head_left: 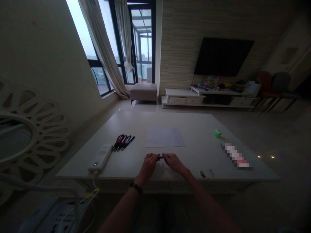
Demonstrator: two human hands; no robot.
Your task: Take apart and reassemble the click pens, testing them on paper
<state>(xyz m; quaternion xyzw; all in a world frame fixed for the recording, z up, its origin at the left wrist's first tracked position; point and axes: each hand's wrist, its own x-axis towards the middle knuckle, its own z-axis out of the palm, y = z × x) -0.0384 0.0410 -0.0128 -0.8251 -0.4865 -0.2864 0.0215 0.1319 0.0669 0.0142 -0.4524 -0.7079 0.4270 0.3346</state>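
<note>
My left hand (pixel 150 165) and my right hand (pixel 173 162) rest close together near the front of a white table (pixel 199 155). A dark pen (pixel 160 157) lies across between them, and the fingers of both hands are closed around it, hiding most of its length. Left of my hands lies a bundle of several pens (pixel 123 142) with dark and red barrels. A sheet of paper (pixel 165 137) lies beyond my fingers, not touching them.
A white power strip (pixel 100 157) with a cable sits at the table's left edge. A green cube-like object (pixel 217 133), a pixelated long object (pixel 235 156) and small items (pixel 206 173) lie to the right. A round mirror frame (pixel 29 136) stands at left.
</note>
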